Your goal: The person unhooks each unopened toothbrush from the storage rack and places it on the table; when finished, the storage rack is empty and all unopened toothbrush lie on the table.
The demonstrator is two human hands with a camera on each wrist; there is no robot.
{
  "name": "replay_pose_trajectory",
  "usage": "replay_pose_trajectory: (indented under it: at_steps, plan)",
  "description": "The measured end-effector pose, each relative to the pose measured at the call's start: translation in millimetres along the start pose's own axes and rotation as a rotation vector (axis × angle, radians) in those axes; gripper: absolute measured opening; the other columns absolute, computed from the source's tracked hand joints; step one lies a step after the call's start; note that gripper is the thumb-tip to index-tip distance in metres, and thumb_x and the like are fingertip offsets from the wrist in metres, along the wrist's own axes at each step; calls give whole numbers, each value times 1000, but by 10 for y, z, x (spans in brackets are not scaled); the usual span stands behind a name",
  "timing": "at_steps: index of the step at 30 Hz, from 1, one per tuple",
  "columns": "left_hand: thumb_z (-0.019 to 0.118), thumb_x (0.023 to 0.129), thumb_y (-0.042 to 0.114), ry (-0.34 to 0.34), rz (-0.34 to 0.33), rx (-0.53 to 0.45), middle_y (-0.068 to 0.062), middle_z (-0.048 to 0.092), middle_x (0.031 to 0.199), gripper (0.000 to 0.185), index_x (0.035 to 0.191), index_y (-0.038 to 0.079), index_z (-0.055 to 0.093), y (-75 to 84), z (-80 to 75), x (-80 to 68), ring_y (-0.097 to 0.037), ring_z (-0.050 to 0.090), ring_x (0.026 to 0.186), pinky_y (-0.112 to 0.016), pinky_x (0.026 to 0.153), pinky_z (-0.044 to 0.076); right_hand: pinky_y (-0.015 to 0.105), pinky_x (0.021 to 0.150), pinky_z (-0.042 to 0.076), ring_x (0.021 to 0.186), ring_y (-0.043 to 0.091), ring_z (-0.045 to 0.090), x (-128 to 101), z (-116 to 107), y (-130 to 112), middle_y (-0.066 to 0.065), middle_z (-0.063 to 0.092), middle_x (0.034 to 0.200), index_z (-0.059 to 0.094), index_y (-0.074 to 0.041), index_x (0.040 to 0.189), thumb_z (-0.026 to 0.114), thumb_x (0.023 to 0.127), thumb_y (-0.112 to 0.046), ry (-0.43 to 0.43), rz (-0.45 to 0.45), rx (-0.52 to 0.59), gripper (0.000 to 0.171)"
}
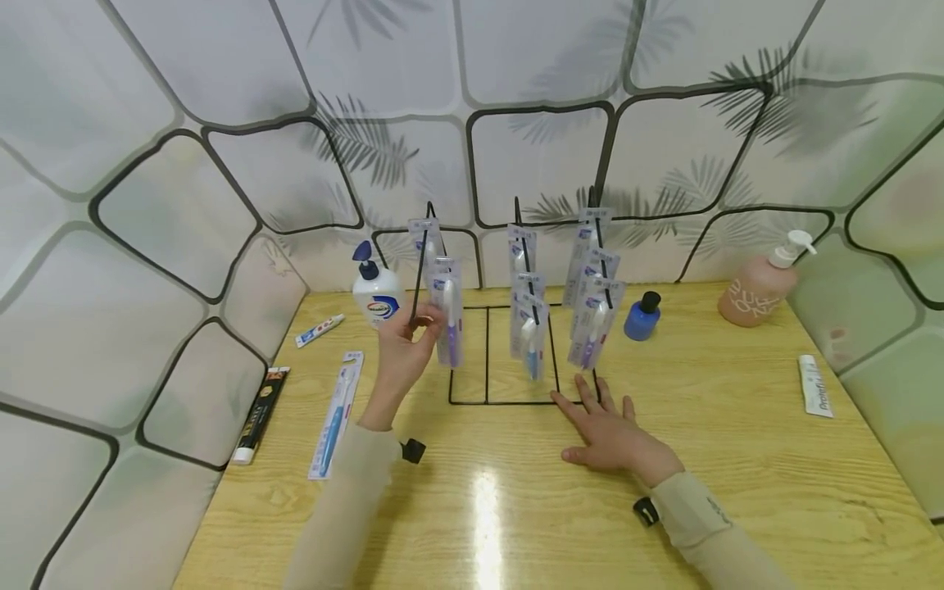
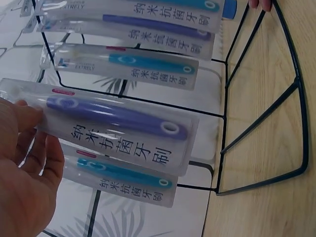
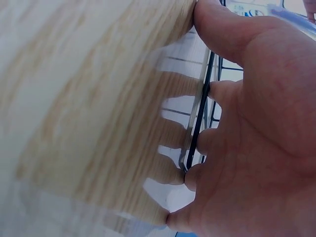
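My left hand (image 1: 404, 351) is at the front of the left hook of a black wire rack (image 1: 487, 354). Its thumb and fingers pinch the upper end of a packaged purple toothbrush (image 2: 118, 116), with a packaged teal toothbrush (image 2: 123, 173) hanging behind it. More packaged toothbrushes (image 1: 533, 340) hang on the middle and right hooks, several in all. With fingers spread, my right hand (image 1: 608, 434) rests on the table, fingertips at the rack's front right base wire. In the right wrist view, the fingertips (image 3: 217, 91) touch down beside that wire.
A packaged blue toothbrush (image 1: 336, 416), a black toothpaste tube (image 1: 261, 416) and a small tube (image 1: 319, 331) lie left. Behind my left hand stands a white pump bottle (image 1: 376, 287). Rightward are a blue bottle (image 1: 642, 319), a pink pump bottle (image 1: 757, 291) and a white tube (image 1: 814, 385).
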State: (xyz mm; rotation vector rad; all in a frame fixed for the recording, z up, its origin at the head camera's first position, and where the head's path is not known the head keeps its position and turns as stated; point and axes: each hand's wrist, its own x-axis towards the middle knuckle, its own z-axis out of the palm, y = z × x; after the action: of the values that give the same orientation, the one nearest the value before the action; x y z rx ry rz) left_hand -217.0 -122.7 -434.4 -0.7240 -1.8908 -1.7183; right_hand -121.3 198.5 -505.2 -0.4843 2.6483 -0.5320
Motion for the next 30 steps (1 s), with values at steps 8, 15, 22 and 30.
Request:
replay_pose_trajectory:
  at_steps: [8,15,22,30]
  plan:
    - [63,85,-22,-116,-56,-4,-26,65,89,14,85,-8,66,48,-35,-165,-4,63,85,-18,74,55,85,108,0,152,57,-7,23,28,19,24,-6,170,18,-26,164,70,93,-48,-4,-1,1,91]
    - [66,87,-14,-227,-263,178,-18,71,88,14,86,-1,68,81,-217,-378,-9,63,81,-22,69,55,86,107,1,152,58,-5,14,15,15,26,-4,169,19,-24,164,70,92,-48,6,-4,-7,91]
    - [69,89,-6,-323,-467,411,-7,70,85,16,84,9,68,49,-475,-581,-12,63,77,-24,68,53,86,108,1,152,57,-7,7,6,24,25,-5,170,19,-24,164,69,93,-48,2,-3,6,90]
    - [69,88,-6,-309,-540,579,-8,70,84,15,82,8,67,-51,-814,-713,-16,65,79,-25,70,55,87,106,1,152,59,-5,0,10,11,26,-2,169,21,-23,164,70,93,-47,14,-17,7,90]
